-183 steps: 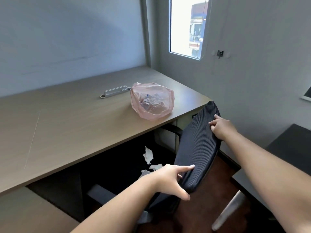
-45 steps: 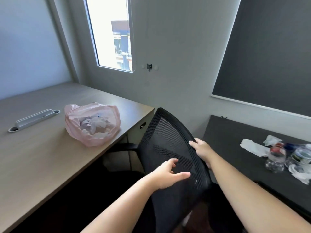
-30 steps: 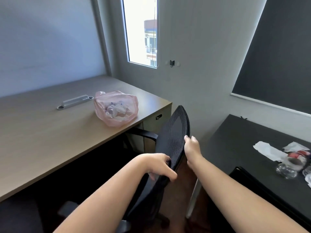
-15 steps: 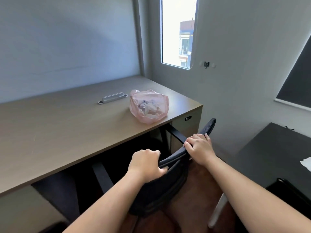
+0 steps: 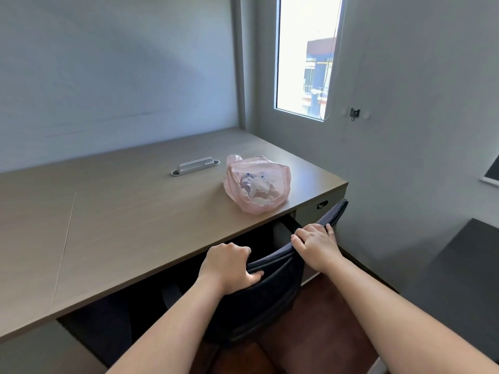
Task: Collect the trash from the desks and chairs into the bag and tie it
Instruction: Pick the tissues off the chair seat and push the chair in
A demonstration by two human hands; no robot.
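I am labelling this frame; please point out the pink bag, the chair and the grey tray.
pink bag (image 5: 258, 184), head view, front side.
chair (image 5: 272, 290), head view, backrest.
grey tray (image 5: 195, 166), head view, middle.

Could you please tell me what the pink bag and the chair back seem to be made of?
The pink bag looks like thin, glossy plastic film: translucent, trash showing through. The chair back appears to be dark ribbed mesh fabric, matte; both hands grip its top edge.
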